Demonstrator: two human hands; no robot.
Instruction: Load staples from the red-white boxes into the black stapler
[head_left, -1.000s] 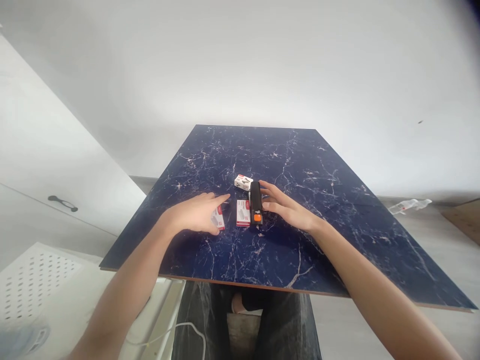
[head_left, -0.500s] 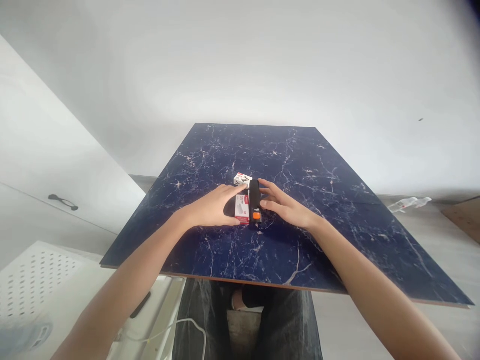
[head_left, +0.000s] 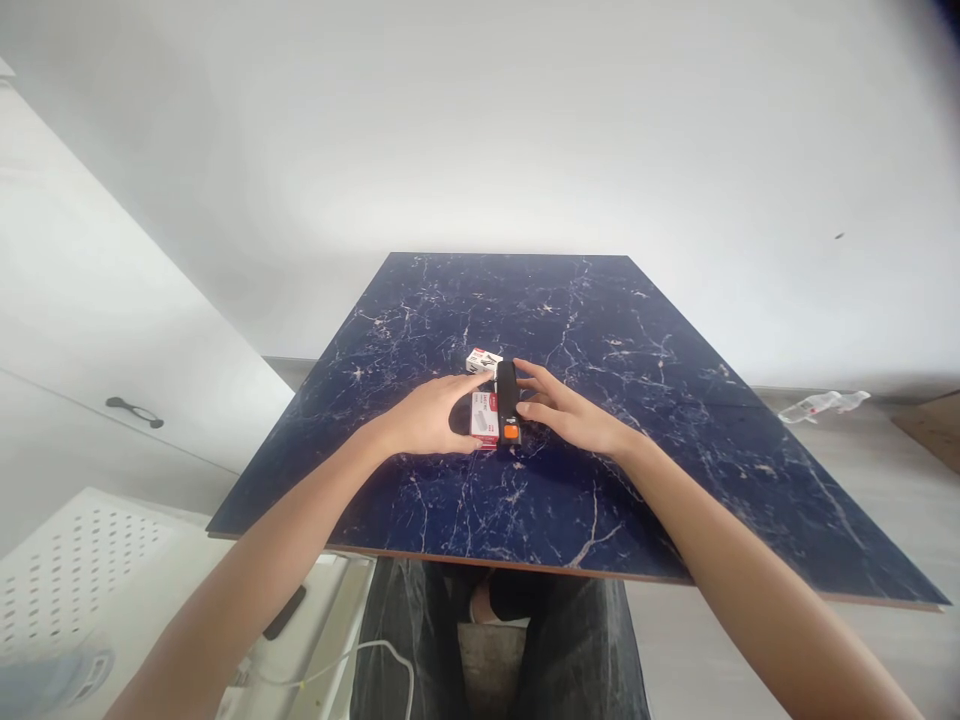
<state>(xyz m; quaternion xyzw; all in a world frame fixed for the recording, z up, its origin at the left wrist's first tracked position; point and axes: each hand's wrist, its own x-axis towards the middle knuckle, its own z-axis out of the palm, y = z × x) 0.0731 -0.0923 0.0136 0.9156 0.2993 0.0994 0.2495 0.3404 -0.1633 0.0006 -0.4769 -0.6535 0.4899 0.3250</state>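
On the blue marbled table (head_left: 510,300), a red-and-white box (head_left: 484,415) with a picture of staples lies flat. My left hand (head_left: 431,415) spans it, thumb at the near end and fingers at the far end. Right beside the box lies a black stapler-like thing (head_left: 508,390) with an orange patch at its near end. My right hand (head_left: 566,410) rests against its right side, thumb and fingers apart. Just beyond the left fingertips sits a small white box (head_left: 482,361) with dark clip pictures, partly hidden.
A white wall (head_left: 510,130) rises behind the table. To the left are a white cabinet with a dark handle (head_left: 135,411) and a perforated white surface (head_left: 71,570). A white cable (head_left: 375,645) hangs near my legs. A clear plastic item (head_left: 817,405) lies beyond the right edge.
The view has shifted slightly. Both hands keep nearly the same places, and the boxes and the black thing stay side by side.
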